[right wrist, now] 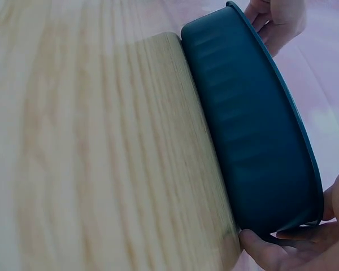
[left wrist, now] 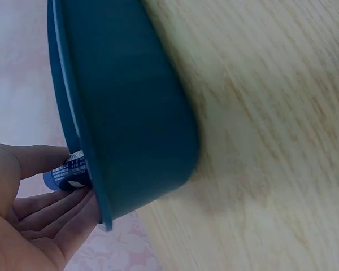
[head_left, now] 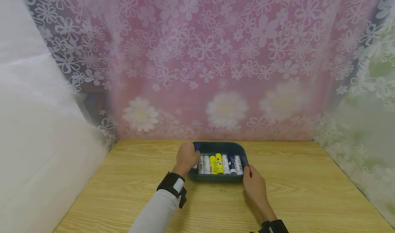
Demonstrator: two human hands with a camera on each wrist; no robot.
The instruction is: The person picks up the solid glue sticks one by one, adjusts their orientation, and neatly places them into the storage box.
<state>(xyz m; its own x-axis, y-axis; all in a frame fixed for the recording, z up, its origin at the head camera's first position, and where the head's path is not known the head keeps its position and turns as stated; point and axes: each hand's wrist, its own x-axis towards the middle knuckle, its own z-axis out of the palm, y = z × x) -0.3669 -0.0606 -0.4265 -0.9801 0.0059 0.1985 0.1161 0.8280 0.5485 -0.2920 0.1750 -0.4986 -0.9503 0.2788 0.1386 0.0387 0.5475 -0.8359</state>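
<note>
A dark teal plastic bin (head_left: 216, 179) stands on the table, holding a row of upright-leaning glue sticks in white, yellow and dark blue, among them a yellow glue stick (head_left: 219, 162). At its left end my left hand (head_left: 187, 157) reaches over the rim. In the left wrist view that hand pinches a dark blue glue stick (left wrist: 68, 172) between thumb and fingers; its lower part is hidden behind the bin's wall. My right hand (head_left: 255, 186) grips the bin's front right corner. The right wrist view shows its fingers (right wrist: 263, 248) around that corner.
The wood-grain table (head_left: 129, 192) stretches to both sides and in front of the bin. A pink flowered curtain (head_left: 185, 72) hangs behind the table's back edge. A white sheet (head_left: 46, 140) is on the left, and a pale green flowered curtain (head_left: 364, 133) on the right.
</note>
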